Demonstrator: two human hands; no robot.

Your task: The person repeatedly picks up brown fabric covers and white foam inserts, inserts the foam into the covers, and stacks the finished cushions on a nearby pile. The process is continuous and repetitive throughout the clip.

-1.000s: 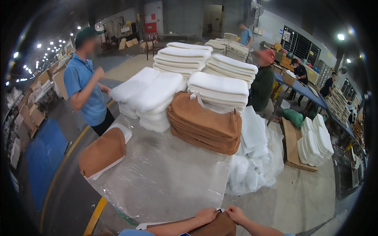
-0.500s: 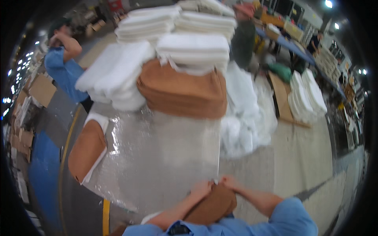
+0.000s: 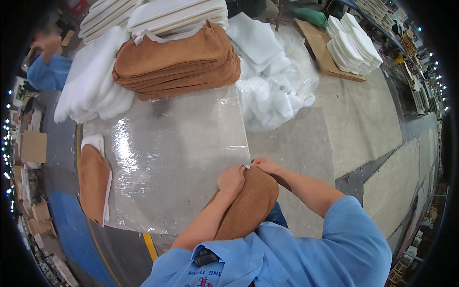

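**Both hands close on a brown cover at the table's near edge**

From my remote seat I look down through the head camera at a brown fabric cover [image 3: 248,205], held against the wearer's body at the near edge of a table wrapped in clear plastic film [image 3: 172,158]. The left hand [image 3: 231,181] sits curled on top of the cover's far end, fingers folded down over the cloth. The right hand [image 3: 264,165] pinches that same end just beside it, so the two hands come together at one corner, nearly touching. A small pale bit shows between them; I cannot tell what it is. Both forearms come out of light blue sleeves [image 3: 354,239].

Across the table, well apart from the hands, a stack of matching brown covers [image 3: 177,62] lies at the far edge, with piles of white padded pieces [image 3: 95,86] to its left and more white stacks [image 3: 158,14] behind it. A single brown piece on a white pad [image 3: 94,179] rests at the table's left edge. Crumpled clear plastic and white padding [image 3: 272,81] spill over the table's right corner onto the floor. Farther right, a stack of white pieces [image 3: 354,45] lies on a wooden board [image 3: 320,52]. At upper left, a second person in a blue shirt [image 3: 45,71] stands beside the table.
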